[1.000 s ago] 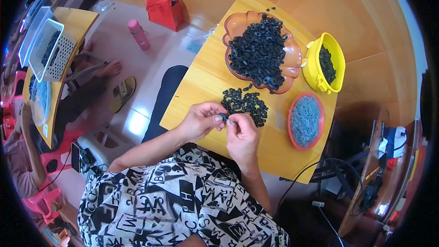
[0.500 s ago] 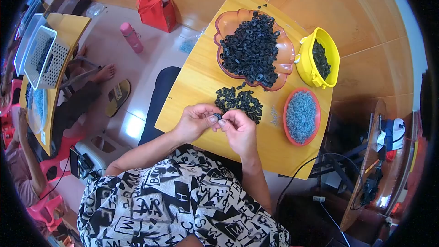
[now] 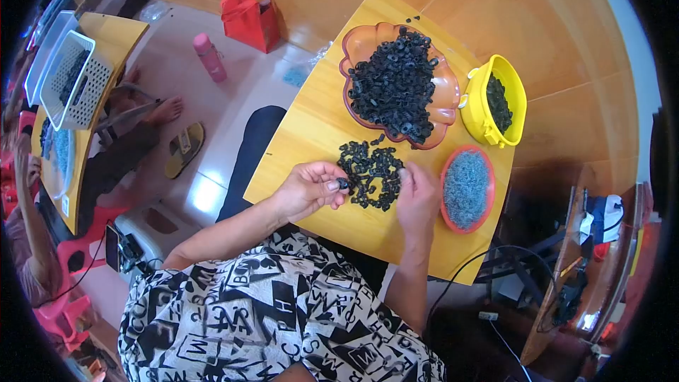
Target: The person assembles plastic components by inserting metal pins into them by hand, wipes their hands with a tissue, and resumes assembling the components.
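Between the thumb and forefinger of my left hand [image 3: 309, 187] is a small black plastic part [image 3: 343, 183]. My right hand [image 3: 418, 194] rests over the table to the right of a spread of loose black parts [image 3: 371, 173]. Its fingers are drawn together, and their tips are too small to show whether they hold anything. Just right of that hand stands an oval red-rimmed dish [image 3: 489, 205] filled with tiny silvery-blue metal pieces [image 3: 465, 187]. Beyond both hands, a large orange scalloped tray [image 3: 444, 92] carries a heap of black parts [image 3: 392, 85].
A yellow bucket [image 3: 518, 92] with black parts stands at the table's right edge [image 3: 456, 269]. On the floor are a red bag [image 3: 249, 22], a pink bottle [image 3: 209, 58] and a slipper [image 3: 184, 150]. Another person [image 3: 32, 240] sits at a table on the left.
My hands have come apart. The right one has moved right, off the black part and over where small metal pieces lay; the left keeps the part. The view has shifted slightly.
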